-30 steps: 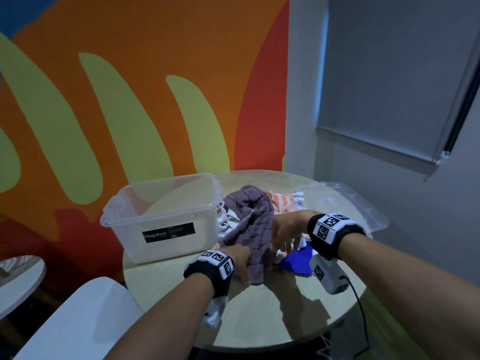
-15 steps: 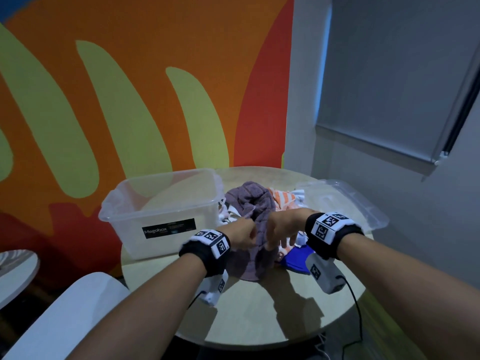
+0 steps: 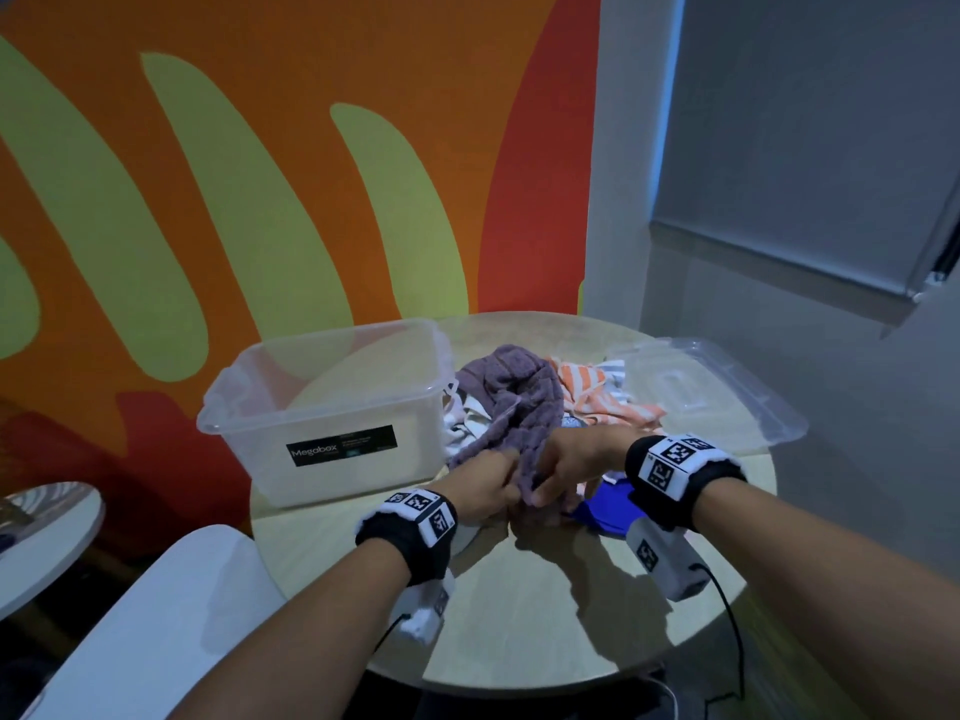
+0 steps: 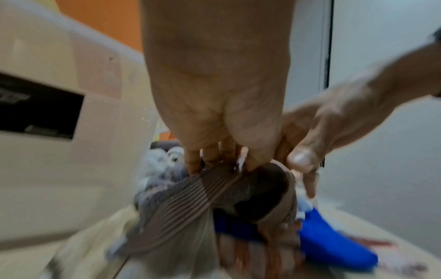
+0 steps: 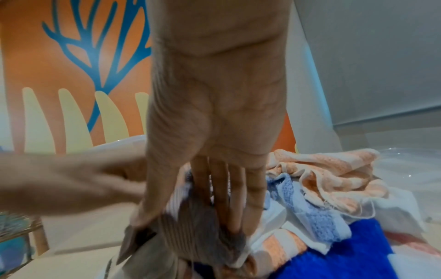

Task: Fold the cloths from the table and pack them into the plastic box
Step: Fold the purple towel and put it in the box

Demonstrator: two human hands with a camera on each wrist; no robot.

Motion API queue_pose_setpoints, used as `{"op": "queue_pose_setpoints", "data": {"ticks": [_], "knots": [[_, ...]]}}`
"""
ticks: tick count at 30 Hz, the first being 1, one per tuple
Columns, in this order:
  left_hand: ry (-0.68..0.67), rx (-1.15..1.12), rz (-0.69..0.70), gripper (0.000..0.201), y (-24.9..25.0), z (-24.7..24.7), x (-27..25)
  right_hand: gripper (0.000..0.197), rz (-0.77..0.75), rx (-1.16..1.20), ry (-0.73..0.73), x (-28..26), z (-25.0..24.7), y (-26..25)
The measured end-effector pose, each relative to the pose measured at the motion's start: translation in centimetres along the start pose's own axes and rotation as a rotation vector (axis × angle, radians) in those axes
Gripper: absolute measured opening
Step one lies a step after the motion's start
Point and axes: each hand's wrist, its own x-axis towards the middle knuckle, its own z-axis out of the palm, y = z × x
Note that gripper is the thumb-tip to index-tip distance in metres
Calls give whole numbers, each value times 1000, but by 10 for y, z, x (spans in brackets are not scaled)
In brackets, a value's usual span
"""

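The purple cloth point(image 3: 511, 402) is a thick, fuzzy towel with a ribbed band along one edge, crumpled and draped over the cloth pile at the middle of the round table point(image 3: 519, 615). Its near end hangs down to the tabletop, bunched between both hands. The left hand point(image 3: 485, 485) pinches the ribbed edge with curled fingers point(image 4: 210, 156) and thumb. The right hand point(image 3: 574, 467), just beside it, has its thumb on the cloth and its fingers point(image 5: 222, 198) fairly straight, pressed down into the fabric; the wrist view is blurred at the tips.

Under the purple cloth lie a blue cloth point(image 3: 605, 509), an orange-and-white striped cloth point(image 3: 597, 397) and white and pale-blue ones point(image 5: 307, 209), all loosely heaped.

The clear plastic box point(image 3: 332, 407), with a black label on its front wall, stands on the table's left side, touching the pile. Its lid point(image 3: 711, 392) lies flat to the right of the pile.
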Motion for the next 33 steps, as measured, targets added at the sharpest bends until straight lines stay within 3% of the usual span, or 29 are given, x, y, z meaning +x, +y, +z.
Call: {"op": "queue_pose_setpoints", "data": {"ticks": [5,9,13,16,20,23,24,26,29,33], "knots": [[272,-101,78,9,33,-72,15,16,-231,181,443,-8,-31,-3],[372,-69,141,29,53,-137,22,14,-242,301,748,-37,-85,-3],[539,-128,178,18,62,-192,24,30,-190,278,945,-74,-131,0],[674,-240,203,12,66,-224,19,31,-206,323,978,-90,-153,-1],[797,-296,209,14,76,-267,10,32,-334,566,1017,-109,-181,-20],[868,-303,202,15,88,-299,2,10,-460,657,994,-122,-190,-39],[893,-296,203,15,89,-308,0,6,-476,634,969,-125,-191,-43],[947,-243,196,15,87,-323,-6,21,-419,434,987,-125,-193,-38],[1022,-198,115,16,65,-335,-12,23,-309,401,1104,-126,-196,-15],[934,-209,-71,19,35,-313,-6,25,-395,578,1037,-126,-189,-7]]}}
